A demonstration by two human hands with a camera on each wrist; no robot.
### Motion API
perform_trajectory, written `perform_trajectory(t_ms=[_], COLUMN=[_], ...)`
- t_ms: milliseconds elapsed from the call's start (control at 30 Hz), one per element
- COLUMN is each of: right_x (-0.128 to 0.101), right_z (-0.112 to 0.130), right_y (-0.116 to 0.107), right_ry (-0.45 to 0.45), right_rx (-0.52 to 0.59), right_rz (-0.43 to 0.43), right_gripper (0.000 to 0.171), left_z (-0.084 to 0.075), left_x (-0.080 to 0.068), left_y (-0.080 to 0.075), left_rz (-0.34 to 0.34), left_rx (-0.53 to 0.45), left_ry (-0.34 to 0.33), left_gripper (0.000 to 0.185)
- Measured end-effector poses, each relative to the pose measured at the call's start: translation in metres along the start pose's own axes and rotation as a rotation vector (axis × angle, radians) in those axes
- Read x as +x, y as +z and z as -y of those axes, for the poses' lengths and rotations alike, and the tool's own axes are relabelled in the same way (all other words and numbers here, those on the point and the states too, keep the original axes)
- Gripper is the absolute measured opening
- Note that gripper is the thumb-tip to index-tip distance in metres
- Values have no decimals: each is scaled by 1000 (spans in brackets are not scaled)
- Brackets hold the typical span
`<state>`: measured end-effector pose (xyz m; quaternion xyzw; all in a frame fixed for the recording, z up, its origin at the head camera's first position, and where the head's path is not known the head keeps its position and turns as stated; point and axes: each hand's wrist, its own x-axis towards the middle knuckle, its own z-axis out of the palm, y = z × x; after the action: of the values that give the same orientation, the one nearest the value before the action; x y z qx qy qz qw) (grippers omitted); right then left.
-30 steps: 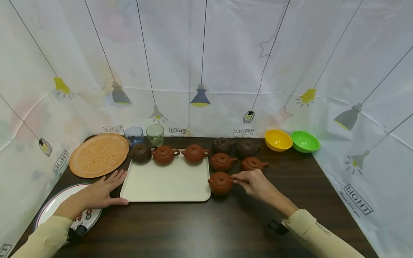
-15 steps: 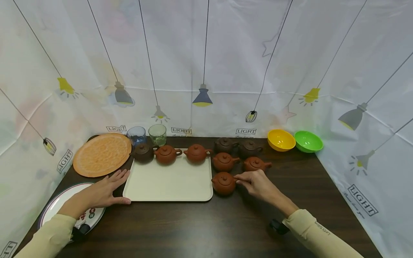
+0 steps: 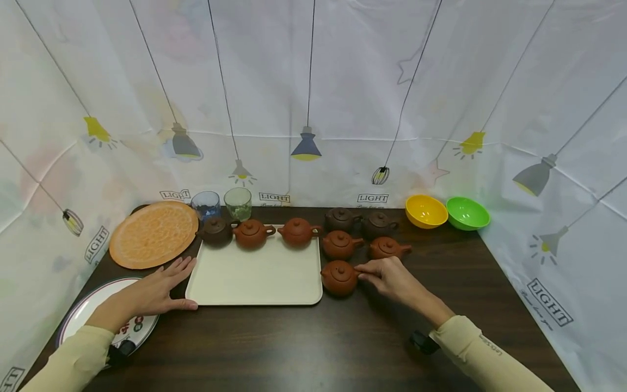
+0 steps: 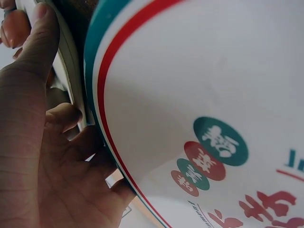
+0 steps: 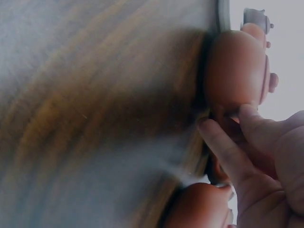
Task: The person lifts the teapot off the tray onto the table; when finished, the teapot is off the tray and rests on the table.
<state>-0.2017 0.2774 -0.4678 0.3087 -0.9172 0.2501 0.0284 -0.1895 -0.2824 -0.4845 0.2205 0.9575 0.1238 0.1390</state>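
Observation:
My right hand (image 3: pixel 394 280) pinches the handle of a reddish-brown teapot (image 3: pixel 339 279), which stands upright right at the near right corner of the cream tray (image 3: pixel 257 280). In the right wrist view thumb and fingers close on that handle beside the round teapot body (image 5: pixel 236 69). Spread fingers of my left hand (image 3: pixel 154 291) rest at the tray's left edge, the thumb along its near left corner. Along the tray's far side sit a dark brown teapot (image 3: pixel 216 232) and two reddish ones, one left (image 3: pixel 251 234) and one right (image 3: pixel 297 232).
Two dark teapots (image 3: pixel 339 219) and two reddish teapots (image 3: pixel 339 245) cluster right of the tray. Beyond are a yellow bowl (image 3: pixel 426 211) and a green bowl (image 3: pixel 467 213). A blue glass (image 3: pixel 206 204), a green glass (image 3: pixel 238 202), an orange round mat (image 3: pixel 154 234) and a white plate (image 4: pixel 156 90) lie left.
The head view shifts slightly. Both hands and the teapot in the right hand stay in place relative to the tray, apart from a very small rightward shift of that teapot early on.

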Motion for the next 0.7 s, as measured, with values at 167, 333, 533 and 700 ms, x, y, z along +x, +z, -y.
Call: perform_trajectory(t_ms=[167, 333, 533, 700], right_x=[3, 7, 15, 33], right_z=[0, 3, 5, 5], right_y=[-12, -25, -33, -31], right_ry=[95, 155, 162, 117], right_rx=[59, 97, 124, 118], right_rz=[79, 89, 75, 22], right_gripper=[37, 41, 38, 35], left_z=[1, 1, 1, 2], left_x=[0, 0, 1, 0], left_y=[0, 1, 1, 1], left_rz=[-4, -6, -5, -4], left_rx=[6, 4, 5, -5], left_ry=[9, -8, -16, -12], left_gripper=[112, 113, 114, 114])
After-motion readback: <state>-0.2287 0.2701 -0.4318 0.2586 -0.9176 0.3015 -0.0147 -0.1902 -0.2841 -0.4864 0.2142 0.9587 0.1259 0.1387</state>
